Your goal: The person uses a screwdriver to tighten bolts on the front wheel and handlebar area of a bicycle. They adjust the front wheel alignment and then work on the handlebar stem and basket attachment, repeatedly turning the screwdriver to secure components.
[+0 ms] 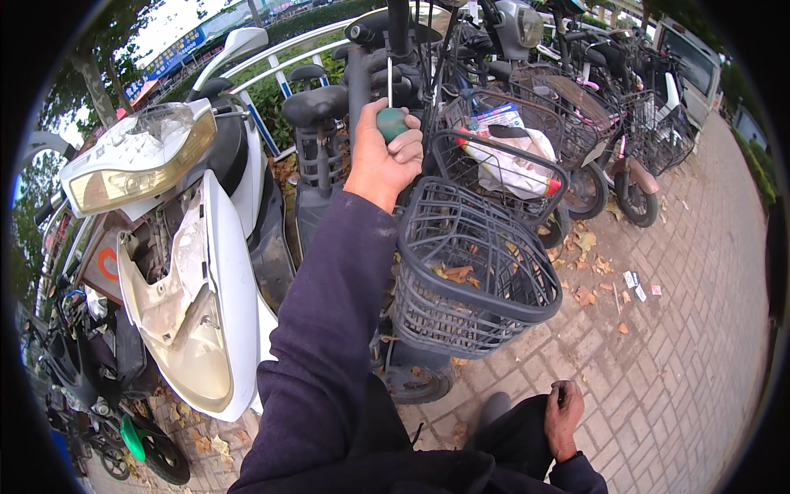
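Note:
My left hand (385, 156) reaches forward, its fingers wrapped round the rounded green handle of a screwdriver (392, 123). The thin pale shaft points up and away, toward the dark steering column (400, 33) of an electric scooter; whether the tip touches anything, I cannot tell. Just below and right of this hand is the scooter's dark basket (473, 309), with dry leaves inside. Down at the lower right, by my knee, hangs my right hand (564, 420) with its fingers curled in. Anything inside that hand is hidden.
On the left stands a white scooter (234, 305) with a broken-open front panel. Behind the basket, another wire basket holds a white and red plastic bag (518, 165). Several parked bikes (634, 156) line the right, beside brick paving (683, 329). A white railing (288, 58) runs behind.

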A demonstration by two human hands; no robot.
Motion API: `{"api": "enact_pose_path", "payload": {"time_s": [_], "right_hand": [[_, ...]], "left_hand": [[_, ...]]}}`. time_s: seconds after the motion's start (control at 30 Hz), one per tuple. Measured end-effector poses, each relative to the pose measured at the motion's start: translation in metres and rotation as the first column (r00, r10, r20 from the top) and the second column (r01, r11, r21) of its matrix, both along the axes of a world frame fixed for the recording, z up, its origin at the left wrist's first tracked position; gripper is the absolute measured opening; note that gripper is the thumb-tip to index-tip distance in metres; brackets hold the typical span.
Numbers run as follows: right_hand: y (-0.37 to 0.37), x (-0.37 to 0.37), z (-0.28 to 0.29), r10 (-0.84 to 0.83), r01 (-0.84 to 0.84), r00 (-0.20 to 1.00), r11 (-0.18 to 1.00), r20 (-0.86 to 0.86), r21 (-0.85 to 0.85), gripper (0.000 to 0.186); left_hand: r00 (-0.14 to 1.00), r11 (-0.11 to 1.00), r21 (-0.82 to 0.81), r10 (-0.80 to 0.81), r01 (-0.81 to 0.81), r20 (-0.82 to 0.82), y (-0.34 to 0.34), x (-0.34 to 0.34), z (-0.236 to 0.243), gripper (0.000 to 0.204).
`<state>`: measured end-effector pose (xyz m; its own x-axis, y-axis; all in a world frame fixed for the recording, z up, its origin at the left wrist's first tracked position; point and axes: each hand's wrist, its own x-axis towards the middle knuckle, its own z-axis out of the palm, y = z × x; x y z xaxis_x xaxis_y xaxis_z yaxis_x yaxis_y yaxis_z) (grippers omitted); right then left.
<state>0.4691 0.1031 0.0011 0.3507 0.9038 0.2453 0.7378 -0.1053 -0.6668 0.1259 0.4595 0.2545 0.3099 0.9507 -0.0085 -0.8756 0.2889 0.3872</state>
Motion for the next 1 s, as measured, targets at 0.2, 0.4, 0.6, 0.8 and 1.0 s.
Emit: {"api": "enact_pose_path", "payload": {"time_s": [0.2,0.4,0.6,0.8,1.0], "right_hand": [[0.003,0.000,-0.003,0.009,-0.009,1.000,1.000,-0.012,-0.005,0.008],[0.005,-0.001,-0.004,0.010,-0.010,1.000,1.000,-0.002,0.018,0.007],[0.004,-0.003,-0.002,0.003,-0.003,0.999,1.000,-0.035,0.008,0.009],[0.006,-0.006,0.001,0.015,-0.015,1.000,1.000,0.000,-0.006,0.009],[0.004,-0.006,0.000,0.003,-0.003,1.000,1.000,-0.022,0.000,0.009]], "left_hand": [[0.998,0.998,-0.030,-0.056,0.056,0.009,-0.003,-0.013,0.003,0.050],[0.977,0.966,0.154,0.197,-0.208,0.087,-0.015,0.007,-0.006,0.043],[0.991,0.995,0.003,0.100,-0.101,0.087,-0.006,0.004,-0.002,0.038],[1.000,0.995,-0.098,-0.023,0.023,0.008,-0.005,-0.004,0.000,0.045],[0.958,0.952,-0.113,0.288,-0.285,0.003,-0.012,0.014,0.006,0.043]]}}
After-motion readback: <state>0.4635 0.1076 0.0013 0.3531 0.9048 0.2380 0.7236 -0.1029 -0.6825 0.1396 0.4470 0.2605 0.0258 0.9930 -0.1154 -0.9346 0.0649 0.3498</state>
